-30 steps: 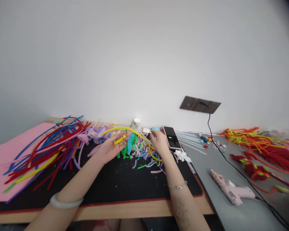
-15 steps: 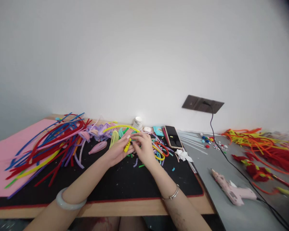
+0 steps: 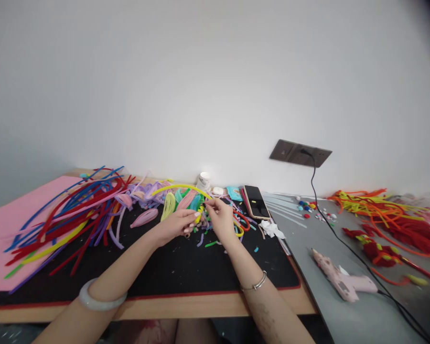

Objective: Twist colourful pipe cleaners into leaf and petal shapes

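In the head view, my left hand is closed on a small yellow pipe-cleaner piece that sticks out past its thumb and fingertips. My right hand is pinched at the upper end of that piece; whether it grips a separate bit there is too small to make out. A long yellow pipe cleaner arches behind both hands. Bundles of pale yellow pipe cleaners and pink pipe cleaners lie just beyond my left hand. Cut scraps in several colours are strewn on the black mat around my hands.
Red, blue and purple pipe cleaners spread over pink sheets at left. A phone, white tissue and white cup stand toward the back. On the grey board rest a pink glue gun, its cord, and red-orange pipe cleaners.
My hands have moved slightly apart. The left has turned, its fingers now curled round the yellow piece; the right has shifted a little right, its fingertips pinched at the piece's upper end.
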`<state>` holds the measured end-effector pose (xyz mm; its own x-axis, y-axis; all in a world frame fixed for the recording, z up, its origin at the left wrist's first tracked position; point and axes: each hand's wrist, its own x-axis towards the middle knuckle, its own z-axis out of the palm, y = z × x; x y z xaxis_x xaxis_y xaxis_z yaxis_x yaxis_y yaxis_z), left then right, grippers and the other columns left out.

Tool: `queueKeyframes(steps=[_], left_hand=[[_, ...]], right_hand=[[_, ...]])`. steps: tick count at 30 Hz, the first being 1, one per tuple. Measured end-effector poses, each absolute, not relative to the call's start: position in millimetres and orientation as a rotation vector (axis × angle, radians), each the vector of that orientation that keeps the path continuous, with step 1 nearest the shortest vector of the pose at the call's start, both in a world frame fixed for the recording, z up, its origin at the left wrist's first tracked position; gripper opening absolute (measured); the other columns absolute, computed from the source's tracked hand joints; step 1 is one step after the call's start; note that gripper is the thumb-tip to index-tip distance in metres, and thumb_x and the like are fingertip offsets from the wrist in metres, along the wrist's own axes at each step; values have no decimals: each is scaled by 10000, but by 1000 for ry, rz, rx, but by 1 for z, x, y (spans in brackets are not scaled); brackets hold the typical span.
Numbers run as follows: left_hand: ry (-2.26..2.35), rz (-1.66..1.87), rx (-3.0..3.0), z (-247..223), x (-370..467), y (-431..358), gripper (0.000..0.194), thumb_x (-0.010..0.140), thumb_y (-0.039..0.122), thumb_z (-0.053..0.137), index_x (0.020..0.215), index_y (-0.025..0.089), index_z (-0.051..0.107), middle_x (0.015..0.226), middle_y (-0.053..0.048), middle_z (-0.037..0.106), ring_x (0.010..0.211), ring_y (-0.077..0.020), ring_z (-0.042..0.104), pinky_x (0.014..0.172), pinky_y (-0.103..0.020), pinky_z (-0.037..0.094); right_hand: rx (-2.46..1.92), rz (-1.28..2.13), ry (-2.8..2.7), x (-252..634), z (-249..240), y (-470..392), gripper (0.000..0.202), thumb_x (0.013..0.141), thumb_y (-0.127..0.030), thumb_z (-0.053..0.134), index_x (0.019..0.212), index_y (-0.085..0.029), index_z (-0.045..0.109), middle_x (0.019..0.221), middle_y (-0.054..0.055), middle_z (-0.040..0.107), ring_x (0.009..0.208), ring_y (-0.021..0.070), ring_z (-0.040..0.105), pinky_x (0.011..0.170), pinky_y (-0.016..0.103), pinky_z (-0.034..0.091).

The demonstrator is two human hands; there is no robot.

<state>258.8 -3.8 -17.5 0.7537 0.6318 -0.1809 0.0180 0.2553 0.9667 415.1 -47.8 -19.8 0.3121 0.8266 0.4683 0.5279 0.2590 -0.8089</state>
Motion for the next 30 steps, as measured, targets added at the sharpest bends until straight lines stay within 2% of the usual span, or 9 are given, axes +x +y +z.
queueKeyframes(steps=[2, 7, 9, 12, 16, 23, 30], left_hand=[[642, 478, 1335, -22, 259, -4, 370, 777, 516, 626, 694, 181, 494, 523, 80, 379, 449, -60, 348, 502, -210, 354], [600, 426, 1362, -32, 263, -4, 358, 802, 556, 547, 855, 204, 505, 692, 9, 595, 583, -137, 571, 614, -301, 483], [594, 455, 1423, -32, 264, -3, 344, 797, 545, 542, 816, 207, 481, 672, 16, 584, 546, -129, 554, 587, -292, 479], [602, 530, 1555, -28, 265, -2, 304, 798, 498, 538, 731, 215, 450, 569, 49, 484, 486, -106, 467, 551, -277, 460], [632, 564, 1651, -23, 263, -2, 281, 827, 476, 500, 714, 224, 447, 496, 68, 397, 478, -122, 433, 552, -295, 453], [575, 534, 1575, -27, 264, -2, 290, 854, 465, 495, 739, 204, 443, 676, -5, 612, 521, -135, 578, 535, -284, 460], [626, 666, 1632, -28, 265, 3, 345, 829, 486, 508, 652, 190, 497, 552, 7, 547, 450, -121, 490, 492, -263, 390]], right_hand=[[-1373, 384, -1371, 415, -22, -47, 140, 789, -202, 544, 803, -172, 680, 775, 39, 704, 703, 177, 631, 695, 291, 480], [-1282, 558, -1372, 413, -26, -46, 137, 782, -204, 542, 822, -172, 669, 786, 33, 697, 719, 167, 642, 694, 281, 498], [-1270, 577, -1368, 413, -25, -45, 131, 769, -191, 543, 811, -167, 665, 788, 36, 692, 722, 165, 642, 690, 276, 501], [-1285, 581, -1378, 413, -23, -45, 132, 761, -178, 541, 800, -166, 666, 756, 31, 679, 675, 157, 627, 654, 268, 497], [-1299, 513, -1417, 412, -22, -47, 125, 772, -179, 535, 777, -174, 660, 751, 31, 674, 697, 163, 625, 664, 270, 496], [-1374, 286, -1465, 411, -22, -50, 138, 812, -182, 515, 802, -173, 652, 778, 43, 687, 713, 169, 635, 692, 278, 482], [-1344, 330, -1522, 406, -19, -54, 208, 851, -202, 486, 838, -180, 692, 746, 29, 683, 681, 166, 616, 662, 263, 458]])
